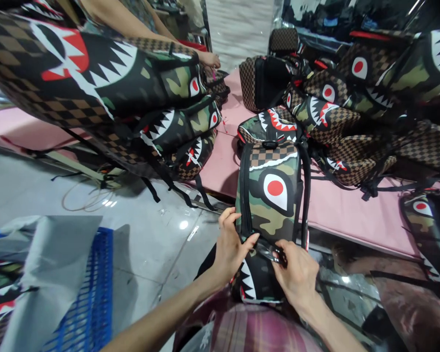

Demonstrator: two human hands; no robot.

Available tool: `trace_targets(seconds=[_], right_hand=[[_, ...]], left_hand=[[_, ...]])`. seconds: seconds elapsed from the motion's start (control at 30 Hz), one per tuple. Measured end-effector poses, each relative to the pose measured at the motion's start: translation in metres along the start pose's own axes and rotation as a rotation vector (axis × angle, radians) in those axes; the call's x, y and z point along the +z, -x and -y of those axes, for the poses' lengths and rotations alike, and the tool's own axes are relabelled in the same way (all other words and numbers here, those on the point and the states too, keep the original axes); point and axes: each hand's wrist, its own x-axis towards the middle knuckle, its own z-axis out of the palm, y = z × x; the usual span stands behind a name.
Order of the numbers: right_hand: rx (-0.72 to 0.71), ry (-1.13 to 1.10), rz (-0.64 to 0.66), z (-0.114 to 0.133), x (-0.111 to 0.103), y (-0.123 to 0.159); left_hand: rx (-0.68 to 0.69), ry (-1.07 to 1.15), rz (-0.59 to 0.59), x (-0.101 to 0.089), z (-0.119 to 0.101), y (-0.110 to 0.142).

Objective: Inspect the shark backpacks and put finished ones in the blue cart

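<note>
A camouflage backpack [269,220] with a red-and-white eye print and a brown check top lies before me, partly on the pink table and partly over my lap. My left hand [230,242] grips its left side by the black zip, thumb pressed on the front and fingers at the edge. Close by, my right hand [296,269] is closed around small dark, shiny thread snips [267,251]. Their blades lie against the backpack's lower front, near my left thumb. Whether a thread is between them is too small to tell.
Piled shark-print backpacks [150,88] cover the left of the pink table [352,210], and more backpacks [333,132] crowd the right. Another person's hand [209,59] is across the table. A blue plastic crate [95,293] stands on the floor at lower left.
</note>
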Motion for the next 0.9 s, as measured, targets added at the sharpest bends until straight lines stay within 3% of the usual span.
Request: trace_targets(seconds=[0.1,0.2,0.33,0.43,0.53,0.57,0.63,0.73,0.83,0.9], right_hand=[[-0.003,0.043,-0.051,-0.001,0.009,-0.004],[-0.029,-0.042,-0.092,-0.002,0.010,-0.002],[-0.040,-0.168,-0.180,-0.009,0.009,0.006],[0.192,-0.311,-0.281,-0.018,0.003,0.014],[0.468,-0.416,-0.505,-0.018,-0.015,0.022],[0.479,-0.425,-0.591,-0.016,-0.023,0.025],[0.364,-0.412,-0.726,-0.011,-0.040,0.026],[0.118,-0.347,-0.765,-0.014,-0.054,0.015],[0.111,-0.358,-0.627,-0.037,-0.060,-0.009],[0.176,-0.369,-0.569,-0.057,-0.068,-0.028]], left_hand=[[-0.185,0.092,-0.021,0.001,0.007,-0.025],[-0.250,0.179,0.045,-0.015,0.000,-0.079],[-0.188,0.340,0.333,-0.016,-0.030,-0.132],[-0.219,0.372,0.379,-0.004,-0.060,-0.125],[-0.155,0.350,0.394,-0.008,-0.100,-0.089],[-0.093,0.315,0.393,-0.014,-0.115,-0.076],[0.111,0.221,0.333,-0.029,-0.141,-0.056],[0.416,0.126,0.154,-0.036,-0.157,-0.052],[0.464,0.058,0.034,-0.011,-0.140,-0.074],[0.432,0.024,0.039,0.014,-0.122,-0.089]])
